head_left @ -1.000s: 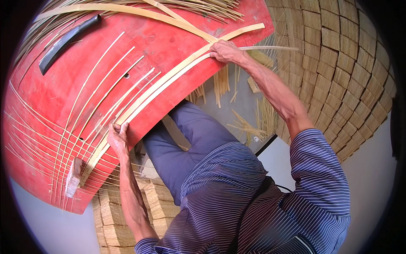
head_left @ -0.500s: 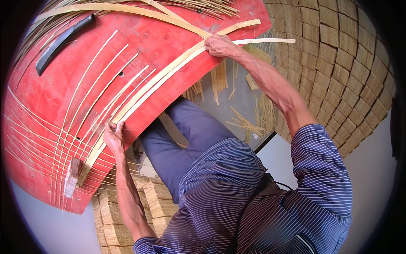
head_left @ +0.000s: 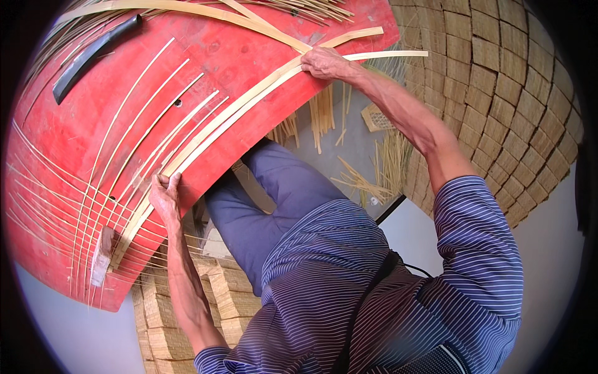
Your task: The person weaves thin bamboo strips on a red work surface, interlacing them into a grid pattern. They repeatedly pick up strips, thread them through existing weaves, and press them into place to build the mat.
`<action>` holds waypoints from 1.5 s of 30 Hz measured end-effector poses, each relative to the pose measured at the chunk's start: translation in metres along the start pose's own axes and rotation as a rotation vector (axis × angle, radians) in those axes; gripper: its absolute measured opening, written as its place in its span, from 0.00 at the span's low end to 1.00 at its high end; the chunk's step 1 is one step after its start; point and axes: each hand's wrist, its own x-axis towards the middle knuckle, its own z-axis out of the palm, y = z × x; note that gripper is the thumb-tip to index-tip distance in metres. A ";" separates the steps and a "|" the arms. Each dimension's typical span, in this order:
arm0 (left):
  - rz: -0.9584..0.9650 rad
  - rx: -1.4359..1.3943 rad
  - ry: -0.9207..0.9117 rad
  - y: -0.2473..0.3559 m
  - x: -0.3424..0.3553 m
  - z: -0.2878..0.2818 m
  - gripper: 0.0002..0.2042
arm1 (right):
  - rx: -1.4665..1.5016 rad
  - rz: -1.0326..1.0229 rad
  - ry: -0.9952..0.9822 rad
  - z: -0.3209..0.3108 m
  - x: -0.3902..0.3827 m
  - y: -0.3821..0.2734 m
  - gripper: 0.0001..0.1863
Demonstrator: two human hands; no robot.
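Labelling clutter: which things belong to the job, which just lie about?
Likely in use: red board, long pale strips held by left hand and right hand, thin crossed strips, block.
Likely lying about: black curved object, loose floor strips, stacked blocks.

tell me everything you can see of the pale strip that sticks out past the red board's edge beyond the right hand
The pale strip is long, flat, cream-coloured and gently curved, apparently split bamboo. It runs along the red board, beside a yellower strip. The right hand grips it, with its free end projecting past the board; the left hand appears to pinch it lower down. Its other end is unclear.
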 end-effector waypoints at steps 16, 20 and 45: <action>0.036 0.056 0.029 0.006 0.000 0.000 0.19 | -0.150 0.258 0.031 0.000 -0.004 -0.040 0.10; 0.057 0.039 0.040 0.002 -0.002 -0.001 0.19 | -0.109 0.257 0.112 0.001 -0.006 -0.049 0.10; 0.078 0.092 0.036 -0.002 0.002 -0.001 0.20 | 0.078 0.220 0.025 -0.002 -0.005 -0.016 0.15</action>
